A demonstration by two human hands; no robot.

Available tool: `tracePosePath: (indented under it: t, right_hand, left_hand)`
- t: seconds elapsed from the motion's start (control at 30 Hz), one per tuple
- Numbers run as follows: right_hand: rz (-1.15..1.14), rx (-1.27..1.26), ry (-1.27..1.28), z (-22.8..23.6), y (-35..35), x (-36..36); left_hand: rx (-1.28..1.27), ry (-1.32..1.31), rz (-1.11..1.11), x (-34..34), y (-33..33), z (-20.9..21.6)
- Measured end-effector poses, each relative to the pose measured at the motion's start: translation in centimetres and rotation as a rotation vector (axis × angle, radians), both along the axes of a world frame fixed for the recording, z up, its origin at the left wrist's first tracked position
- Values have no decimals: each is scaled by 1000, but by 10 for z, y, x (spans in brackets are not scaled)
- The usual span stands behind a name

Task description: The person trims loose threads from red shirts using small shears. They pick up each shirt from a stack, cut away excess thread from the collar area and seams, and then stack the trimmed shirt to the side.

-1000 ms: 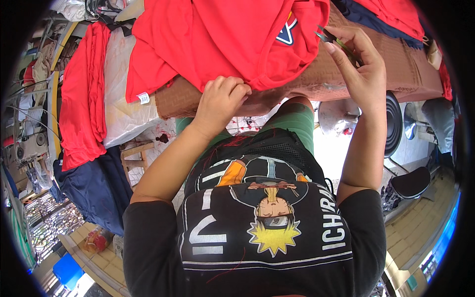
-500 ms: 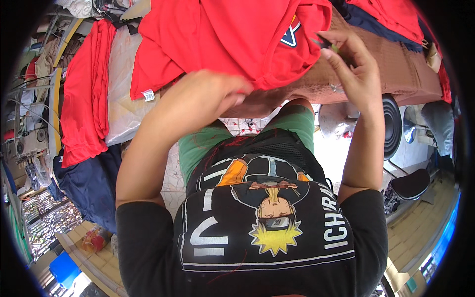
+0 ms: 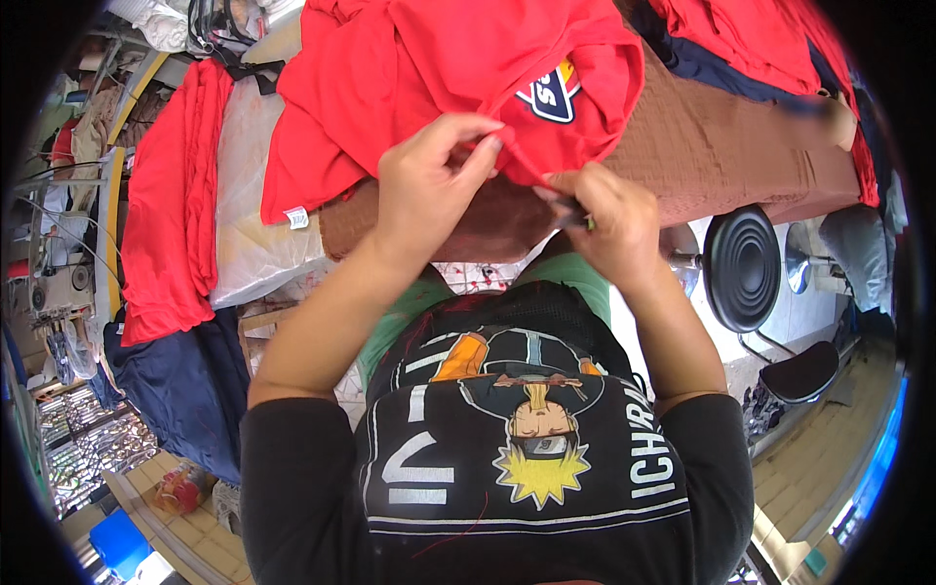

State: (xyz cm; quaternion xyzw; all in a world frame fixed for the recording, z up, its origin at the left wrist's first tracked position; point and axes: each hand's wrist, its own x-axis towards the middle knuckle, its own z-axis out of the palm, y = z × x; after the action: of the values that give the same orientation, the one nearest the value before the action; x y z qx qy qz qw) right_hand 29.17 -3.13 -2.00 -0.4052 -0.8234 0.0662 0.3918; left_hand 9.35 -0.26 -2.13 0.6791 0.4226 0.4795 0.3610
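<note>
Where the red garment (image 3: 458, 78) hangs over the near edge of the brown-covered counter (image 3: 741, 146), a thin strip of its hem is drawn out toward the person, and both hands meet on it. Left hand (image 3: 424, 190): grip closed, thumb and forefinger pinching the red strip just above the counter's edge. Right hand (image 3: 604, 219): grip closed as well, fingers curled around a small dark tool (image 3: 575, 216) whose kind cannot be told, its tip touching the same strip just beside the left fingers. A blue and white patch (image 3: 551, 93) on the garment sits just above the hands. More red cloth (image 3: 171, 195) drapes at the left end of the counter, with a clear plastic sheet (image 3: 249, 205) between it and the garment, and dark navy fabric (image 3: 175, 390) hangs below. Further red and navy pieces (image 3: 751, 39) lie at the far right of the counter. A round black stool (image 3: 743, 268) stands right of the person's forearm.
</note>
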Motion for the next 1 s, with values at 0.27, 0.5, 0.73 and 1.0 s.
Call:
tracePosePath:
  t: [0.27, 0.5, 0.73, 1.0]
  right_hand:
    - [104, 146, -14, -10, -3, -24]
    - [81, -7, 246, -3, 1, -31]
    - [-20, 125, 185, 5, 9, -44]
    - [48, -29, 282, 11, 9, -43]
  left_hand:
    - [-414, -828, 68, 2, -36, 1]
    - [-326, -719, 12, 6, -39, -5]
    - [-220, -587, 13, 14, -51, -7]
    - [1, -335, 29, 8, -44, -11]
